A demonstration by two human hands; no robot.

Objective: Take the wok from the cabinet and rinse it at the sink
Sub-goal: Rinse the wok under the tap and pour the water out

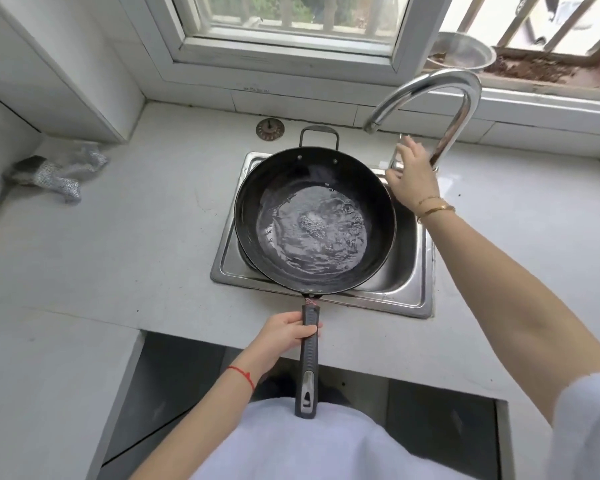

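Our left hand (284, 332) has a firm grip round the wok (314, 221) handle, steadying it over the sink (411, 271), water pooled inside. Right hand (413, 174) curls at the faucet (440, 98) lever; whether it's pinching, we can't tell. Rinsing's underway; next we swirl and tip it out.

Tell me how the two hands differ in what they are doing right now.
The left hand grips the long black handle of the dark round wok, fingers curled round it; the right hand reaches out to the base of the curved chrome tap, fingers spread. The left is near the body at the counter edge; the right is far, behind the steel sink. The left wrist wears a red string, the right gold bangles. Both forearms are bare.
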